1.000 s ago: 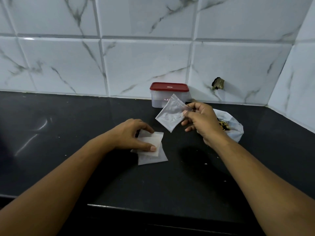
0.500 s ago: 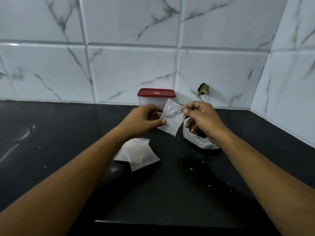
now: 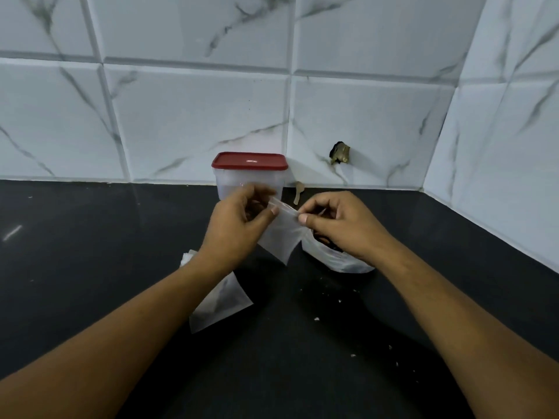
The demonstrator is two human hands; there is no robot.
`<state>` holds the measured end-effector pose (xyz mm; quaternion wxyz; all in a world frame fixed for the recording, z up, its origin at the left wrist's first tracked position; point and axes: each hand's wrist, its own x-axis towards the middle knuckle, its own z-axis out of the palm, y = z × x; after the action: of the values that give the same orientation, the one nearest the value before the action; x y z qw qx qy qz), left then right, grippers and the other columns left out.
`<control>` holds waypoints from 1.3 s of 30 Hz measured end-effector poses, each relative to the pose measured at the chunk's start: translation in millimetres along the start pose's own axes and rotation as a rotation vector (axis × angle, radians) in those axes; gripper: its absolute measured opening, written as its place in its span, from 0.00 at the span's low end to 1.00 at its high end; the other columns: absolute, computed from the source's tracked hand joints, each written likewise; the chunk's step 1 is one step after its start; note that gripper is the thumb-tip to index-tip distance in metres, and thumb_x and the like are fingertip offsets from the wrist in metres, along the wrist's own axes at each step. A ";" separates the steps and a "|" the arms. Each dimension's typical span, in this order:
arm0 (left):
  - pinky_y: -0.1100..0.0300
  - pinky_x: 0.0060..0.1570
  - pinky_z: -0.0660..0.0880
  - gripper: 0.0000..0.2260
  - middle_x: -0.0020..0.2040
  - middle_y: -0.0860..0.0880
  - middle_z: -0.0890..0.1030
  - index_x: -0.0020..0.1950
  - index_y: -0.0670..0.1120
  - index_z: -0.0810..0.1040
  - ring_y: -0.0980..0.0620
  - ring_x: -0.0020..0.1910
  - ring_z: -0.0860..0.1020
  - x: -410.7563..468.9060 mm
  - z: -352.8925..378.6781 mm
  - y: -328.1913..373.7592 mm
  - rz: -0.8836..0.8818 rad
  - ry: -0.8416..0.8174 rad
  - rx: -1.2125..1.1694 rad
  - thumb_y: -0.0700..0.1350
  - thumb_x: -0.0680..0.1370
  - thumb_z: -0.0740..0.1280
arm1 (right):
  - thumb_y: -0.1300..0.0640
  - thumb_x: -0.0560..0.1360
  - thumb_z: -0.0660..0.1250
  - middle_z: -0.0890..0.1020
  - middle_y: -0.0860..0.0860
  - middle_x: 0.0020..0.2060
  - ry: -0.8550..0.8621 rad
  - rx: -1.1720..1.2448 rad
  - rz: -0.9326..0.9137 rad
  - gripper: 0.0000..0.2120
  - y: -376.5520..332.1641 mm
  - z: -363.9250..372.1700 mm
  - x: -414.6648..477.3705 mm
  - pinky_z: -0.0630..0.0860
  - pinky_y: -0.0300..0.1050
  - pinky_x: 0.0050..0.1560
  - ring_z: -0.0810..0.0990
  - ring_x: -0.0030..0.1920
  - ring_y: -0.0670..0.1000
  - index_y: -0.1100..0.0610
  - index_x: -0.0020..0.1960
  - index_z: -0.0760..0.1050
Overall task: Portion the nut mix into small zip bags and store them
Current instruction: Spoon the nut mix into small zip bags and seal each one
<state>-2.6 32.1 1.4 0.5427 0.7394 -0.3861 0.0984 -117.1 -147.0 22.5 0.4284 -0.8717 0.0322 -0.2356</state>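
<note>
Head view has the small zip bag [image 3: 279, 240] hanging in the air over the black desk [image 3: 90, 267], in front of the red-lidded container [image 3: 249, 173], its mouth strip stretched between the two hands. The left hand [image 3: 236, 231] pinches the strip's left end between thumb and curled fingers; the right hand [image 3: 341, 225] pinches the right end the same way. The bag looks empty, thin and limp, so it should weigh almost nothing, fold at any touch and slide easily between dry fingertips. The stiffer zip strip is the sensible place to hold it, one lip in each hand, since the film below gives no purchase and would crumple. Once nuts go in, it will likely sag from the mouth and need support from beneath. Just behind and under the right hand sits the open plastic bag of nut mix [image 3: 338, 261], soft-walled and liable to slump if nudged. Spare zip bags [image 3: 220, 300] lie flat on the desk beneath the left forearm. A small spoon [image 3: 299, 192] rests just right of the container, near the tiled wall [image 3: 181, 116], and pale crumbs [image 3: 317, 319] dot the desk.
</note>
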 end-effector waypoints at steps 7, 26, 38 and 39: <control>0.58 0.43 0.81 0.11 0.43 0.52 0.83 0.49 0.51 0.80 0.56 0.43 0.82 -16.5 8.6 9.0 -0.050 0.015 -0.056 0.58 0.77 0.71 | 0.58 0.76 0.76 0.84 0.42 0.33 0.176 0.027 -0.046 0.03 3.2 18.5 -6.3 0.75 0.41 0.37 0.80 0.33 0.43 0.54 0.43 0.85; 0.55 0.44 0.83 0.10 0.50 0.40 0.86 0.55 0.39 0.82 0.46 0.49 0.85 -15.2 2.6 12.1 -0.378 -0.156 -0.621 0.44 0.79 0.72 | 0.60 0.81 0.70 0.86 0.54 0.41 0.097 0.165 0.014 0.02 -4.3 34.5 -14.0 0.83 0.49 0.36 0.86 0.40 0.51 0.58 0.51 0.81; 0.52 0.49 0.83 0.06 0.44 0.45 0.83 0.49 0.43 0.79 0.51 0.46 0.82 -13.4 2.7 13.9 -0.335 -0.261 -0.546 0.41 0.83 0.64 | 0.60 0.84 0.62 0.82 0.54 0.40 0.141 0.287 0.216 0.08 -10.4 35.3 -10.2 0.77 0.43 0.32 0.82 0.36 0.47 0.58 0.47 0.77; 0.52 0.48 0.83 0.06 0.43 0.46 0.82 0.48 0.43 0.79 0.51 0.45 0.82 -13.4 2.6 14.2 -0.330 -0.268 -0.550 0.41 0.83 0.64 | 0.60 0.84 0.63 0.81 0.54 0.40 0.155 0.325 0.228 0.08 -10.0 32.4 -10.4 0.77 0.44 0.31 0.82 0.36 0.48 0.59 0.47 0.77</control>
<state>-22.1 34.5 3.1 0.6747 0.6244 -0.3412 -0.1963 -113.6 -114.2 9.3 0.5834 -0.7613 0.1249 -0.2540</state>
